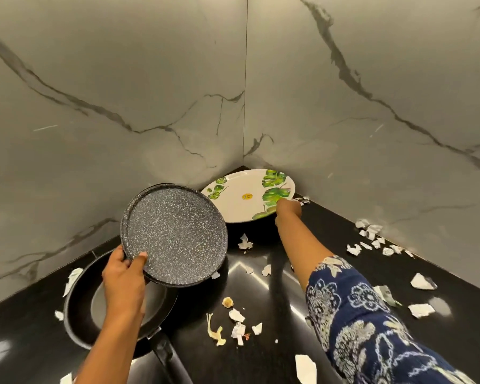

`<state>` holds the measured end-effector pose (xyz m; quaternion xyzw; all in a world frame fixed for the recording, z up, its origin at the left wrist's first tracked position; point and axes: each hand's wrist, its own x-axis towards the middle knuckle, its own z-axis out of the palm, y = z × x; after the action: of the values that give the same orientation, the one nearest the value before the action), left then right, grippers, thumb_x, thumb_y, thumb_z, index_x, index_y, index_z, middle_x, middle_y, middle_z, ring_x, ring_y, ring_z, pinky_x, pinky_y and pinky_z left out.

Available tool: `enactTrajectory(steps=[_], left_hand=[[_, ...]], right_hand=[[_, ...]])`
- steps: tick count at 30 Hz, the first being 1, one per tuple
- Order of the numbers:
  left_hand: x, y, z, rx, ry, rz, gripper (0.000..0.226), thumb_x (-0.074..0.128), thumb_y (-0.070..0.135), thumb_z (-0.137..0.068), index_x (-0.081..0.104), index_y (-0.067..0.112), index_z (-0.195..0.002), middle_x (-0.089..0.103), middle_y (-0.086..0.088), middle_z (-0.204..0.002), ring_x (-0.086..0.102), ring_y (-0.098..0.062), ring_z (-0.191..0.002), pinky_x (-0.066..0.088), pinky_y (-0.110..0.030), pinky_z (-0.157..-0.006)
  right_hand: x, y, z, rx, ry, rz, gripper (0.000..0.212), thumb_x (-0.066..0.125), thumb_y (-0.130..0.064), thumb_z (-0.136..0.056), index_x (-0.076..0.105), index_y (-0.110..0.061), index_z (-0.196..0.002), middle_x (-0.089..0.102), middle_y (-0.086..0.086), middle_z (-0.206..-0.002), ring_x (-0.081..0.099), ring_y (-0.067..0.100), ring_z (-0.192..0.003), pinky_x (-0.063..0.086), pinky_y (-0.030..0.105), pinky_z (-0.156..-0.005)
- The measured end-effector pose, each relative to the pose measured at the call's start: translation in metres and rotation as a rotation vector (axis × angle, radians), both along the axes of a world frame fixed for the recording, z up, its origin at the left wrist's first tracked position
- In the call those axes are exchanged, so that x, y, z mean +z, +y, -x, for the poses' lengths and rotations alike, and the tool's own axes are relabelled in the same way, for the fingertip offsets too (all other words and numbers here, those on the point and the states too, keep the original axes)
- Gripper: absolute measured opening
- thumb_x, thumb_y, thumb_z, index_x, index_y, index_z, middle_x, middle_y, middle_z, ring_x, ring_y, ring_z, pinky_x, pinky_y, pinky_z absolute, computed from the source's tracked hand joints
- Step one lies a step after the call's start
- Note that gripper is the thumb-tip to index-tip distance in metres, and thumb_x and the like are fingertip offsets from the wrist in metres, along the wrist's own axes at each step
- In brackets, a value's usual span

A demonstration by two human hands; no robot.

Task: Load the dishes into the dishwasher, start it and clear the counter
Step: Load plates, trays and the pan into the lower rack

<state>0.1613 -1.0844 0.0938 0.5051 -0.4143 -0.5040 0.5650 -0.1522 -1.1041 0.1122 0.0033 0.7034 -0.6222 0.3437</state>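
Patterned sleeve (358, 314) stretched across a scrap-strewn black counter (261, 361), the right hand (288, 210) seems to pinch the leaf-print plate (241, 198) in the far corner, while the left hand (122, 275) grips a speckled plate (175, 234) tilted above the frying pan (75, 306), likely gathering dishes for the dishwasher.

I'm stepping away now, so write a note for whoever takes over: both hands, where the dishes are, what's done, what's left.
Left hand grips the speckled plate by its rim, above the pan on the counter.
Right hand grips the rim of the leaf plate in the corner.
Done: two plates in hand; dishwasher out of view.
Left: load plates and pan, start the dishwasher, clear paper scraps and food bits off the counter.
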Motion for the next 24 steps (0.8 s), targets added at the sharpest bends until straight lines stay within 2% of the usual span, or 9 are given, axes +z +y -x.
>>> enactTrajectory(steps=[3, 6, 10, 12, 14, 16, 19, 22, 24], left_hand=[[0.014, 0.015, -0.004, -0.028, -0.007, 0.04, 0.028, 0.05, -0.001, -0.093, 0.058, 0.02, -0.109, 0.067, 0.001, -0.098, 0.063, -0.008, -0.087, 0.047, -0.038, -0.09], [0.027, 0.044, -0.013, -0.061, -0.015, 0.116, 0.028, 0.051, 0.001, -0.094, 0.06, 0.025, -0.104, 0.066, 0.007, -0.096, 0.062, -0.009, -0.09, 0.046, -0.036, -0.091], [0.046, 0.098, -0.02, -0.089, -0.026, 0.19, 0.026, 0.051, 0.004, -0.095, 0.06, 0.027, -0.102, 0.066, 0.008, -0.098, 0.062, -0.01, -0.093, 0.045, -0.035, -0.094], [0.054, 0.131, -0.022, -0.103, -0.014, 0.235, 0.025, 0.05, 0.005, -0.095, 0.06, 0.026, -0.103, 0.065, 0.008, -0.098, 0.061, -0.009, -0.092, 0.046, -0.033, -0.092], [0.059, 0.163, -0.027, -0.109, -0.039, 0.284, 0.022, 0.05, 0.007, -0.096, 0.062, 0.024, -0.103, 0.067, 0.001, -0.1, 0.062, -0.015, -0.093, 0.048, -0.037, -0.091], [0.062, 0.203, -0.029, -0.119, -0.064, 0.316, 0.02, 0.052, 0.009, -0.096, 0.063, 0.025, -0.102, 0.067, -0.005, -0.101, 0.062, -0.022, -0.095, 0.049, -0.04, -0.09], [0.061, 0.271, -0.035, -0.119, -0.066, 0.382, 0.029, 0.052, 0.008, -0.095, 0.064, 0.035, -0.092, 0.066, 0.015, -0.09, 0.061, -0.01, -0.086, 0.05, -0.026, -0.083], [0.044, 0.343, -0.049, -0.152, -0.075, 0.432, 0.02, 0.054, 0.023, -0.091, 0.065, 0.037, -0.1, 0.066, 0.016, -0.094, 0.058, -0.015, -0.092, 0.047, -0.034, -0.086], [0.032, 0.385, -0.062, -0.161, -0.049, 0.417, 0.019, 0.055, 0.031, -0.088, 0.065, 0.036, -0.104, 0.066, 0.016, -0.096, 0.057, -0.017, -0.095, 0.047, -0.034, -0.087]], right_hand=[[0.014, 0.027, -0.011, -0.087, 0.157, 0.04, 0.029, 0.043, -0.004, -0.092, 0.057, -0.001, -0.118, 0.059, 0.012, -0.114, 0.06, 0.029, -0.097, 0.047, 0.029, -0.071], [0.024, 0.085, -0.02, -0.145, 0.277, 0.114, 0.031, 0.041, -0.006, -0.092, 0.054, -0.007, -0.12, 0.057, 0.009, -0.106, 0.056, 0.024, -0.088, 0.043, 0.029, -0.069], [0.041, 0.173, -0.03, -0.236, 0.477, 0.133, 0.023, 0.045, -0.009, -0.09, 0.053, -0.004, -0.111, 0.059, 0.012, -0.098, 0.058, 0.029, -0.09, 0.046, 0.035, -0.075], [0.051, 0.229, -0.041, -0.283, 0.575, 0.179, 0.022, 0.044, -0.008, -0.092, 0.052, -0.005, -0.112, 0.058, 0.008, -0.094, 0.057, 0.025, -0.085, 0.045, 0.032, -0.073], [0.06, 0.286, -0.056, -0.343, 0.686, 0.212, 0.019, 0.045, -0.01, -0.093, 0.052, -0.005, -0.11, 0.058, 0.006, -0.092, 0.057, 0.024, -0.081, 0.046, 0.028, -0.069], [0.065, 0.348, -0.073, -0.403, 0.808, 0.235, 0.018, 0.046, -0.012, -0.094, 0.052, -0.004, -0.108, 0.058, 0.004, -0.089, 0.057, 0.018, -0.071, 0.045, 0.016, -0.059], [0.065, 0.439, -0.103, -0.444, 0.984, 0.227, 0.023, 0.044, -0.022, -0.095, 0.052, -0.005, -0.107, 0.059, 0.0, -0.086, 0.056, 0.009, -0.066, 0.04, 0.006, -0.054], [0.055, 0.535, -0.137, -0.416, 1.151, 0.22, 0.032, 0.04, -0.032, -0.096, 0.052, -0.005, -0.109, 0.059, -0.003, -0.09, 0.056, -0.002, -0.07, 0.043, 0.001, -0.058], [0.049, 0.59, -0.158, -0.395, 1.253, 0.168, 0.032, 0.039, -0.033, -0.097, 0.051, -0.007, -0.111, 0.06, -0.005, -0.095, 0.058, 0.001, -0.073, 0.045, 0.001, -0.061]])
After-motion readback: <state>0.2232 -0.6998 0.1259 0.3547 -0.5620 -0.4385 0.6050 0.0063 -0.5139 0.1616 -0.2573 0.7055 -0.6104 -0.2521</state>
